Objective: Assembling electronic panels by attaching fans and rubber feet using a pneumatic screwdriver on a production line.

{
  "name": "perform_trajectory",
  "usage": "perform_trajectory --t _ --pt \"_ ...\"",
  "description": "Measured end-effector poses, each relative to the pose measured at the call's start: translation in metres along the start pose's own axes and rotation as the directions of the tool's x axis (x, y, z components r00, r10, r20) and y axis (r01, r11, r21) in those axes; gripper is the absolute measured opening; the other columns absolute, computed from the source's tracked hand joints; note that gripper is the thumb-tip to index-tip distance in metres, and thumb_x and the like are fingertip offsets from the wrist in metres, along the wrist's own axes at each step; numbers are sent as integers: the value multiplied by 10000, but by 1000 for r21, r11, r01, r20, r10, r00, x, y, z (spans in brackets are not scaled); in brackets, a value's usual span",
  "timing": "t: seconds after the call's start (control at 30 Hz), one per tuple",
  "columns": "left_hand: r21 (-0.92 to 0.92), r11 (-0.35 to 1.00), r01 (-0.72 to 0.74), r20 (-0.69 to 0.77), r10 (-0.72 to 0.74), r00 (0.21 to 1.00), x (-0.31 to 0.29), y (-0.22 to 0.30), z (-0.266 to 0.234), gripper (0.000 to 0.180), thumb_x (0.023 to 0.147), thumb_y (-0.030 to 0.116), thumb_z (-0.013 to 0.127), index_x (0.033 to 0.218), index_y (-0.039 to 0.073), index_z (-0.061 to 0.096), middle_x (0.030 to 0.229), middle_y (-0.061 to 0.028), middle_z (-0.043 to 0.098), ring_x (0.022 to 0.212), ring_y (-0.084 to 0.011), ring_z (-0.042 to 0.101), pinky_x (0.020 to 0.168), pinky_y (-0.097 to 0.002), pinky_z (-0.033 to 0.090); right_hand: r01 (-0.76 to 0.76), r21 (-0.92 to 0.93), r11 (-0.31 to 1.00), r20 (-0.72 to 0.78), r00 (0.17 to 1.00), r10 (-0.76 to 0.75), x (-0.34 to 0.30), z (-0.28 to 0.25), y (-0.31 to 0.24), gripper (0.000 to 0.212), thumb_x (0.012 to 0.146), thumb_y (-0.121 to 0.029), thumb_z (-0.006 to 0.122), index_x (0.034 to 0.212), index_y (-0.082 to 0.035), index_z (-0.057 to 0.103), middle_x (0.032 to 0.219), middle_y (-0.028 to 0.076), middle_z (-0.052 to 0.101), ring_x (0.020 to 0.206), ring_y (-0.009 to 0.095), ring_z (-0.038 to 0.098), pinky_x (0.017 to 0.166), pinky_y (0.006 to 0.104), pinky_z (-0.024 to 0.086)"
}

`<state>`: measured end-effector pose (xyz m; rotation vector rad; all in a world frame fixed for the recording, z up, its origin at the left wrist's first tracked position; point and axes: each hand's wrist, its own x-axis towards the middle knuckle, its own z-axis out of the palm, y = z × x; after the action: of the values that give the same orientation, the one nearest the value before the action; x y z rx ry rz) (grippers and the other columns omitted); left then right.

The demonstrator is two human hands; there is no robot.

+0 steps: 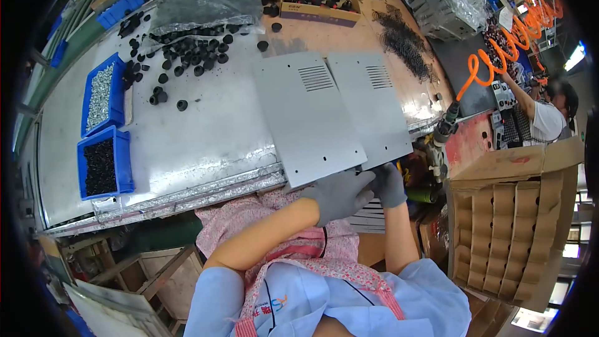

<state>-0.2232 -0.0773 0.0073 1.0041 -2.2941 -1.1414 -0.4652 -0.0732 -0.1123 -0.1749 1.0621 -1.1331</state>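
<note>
Head view shows two blue bins (124, 162) at the left of the bench (218, 134), its metal top spreading toward scattered black caps (198, 70). Lettering marks the worker's pale-blue shirt (312, 293); print also runs along a small carton (321, 15). The left grey panel (309, 122) and right grey panel (374, 115) lie close side by side, near ends jutting over the bench edge. Left hand (340, 195) and right hand (391, 187), both grey-gloved, meet there; I can't tell whether either grip holds anything. Rightmost, a divided cardboard box (496, 167) crowds that side.

Workbench (212, 122) — grey panels (312, 125), blue bins (125, 159)
</note>
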Motion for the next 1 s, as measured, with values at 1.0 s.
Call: perform_trajectory --t 1.0 --pt "284 854 435 -798 -40 601 -129 -85 -179 487 835 190 670 1294 102 534 1351 -222 458 1181 -361 510 993 -438 411 314 -801 -510 598 453 -661 -4 150 -65 356 816 -158 621 1167 -110 590 1219 139 553 1124 321 527 946 411 442"
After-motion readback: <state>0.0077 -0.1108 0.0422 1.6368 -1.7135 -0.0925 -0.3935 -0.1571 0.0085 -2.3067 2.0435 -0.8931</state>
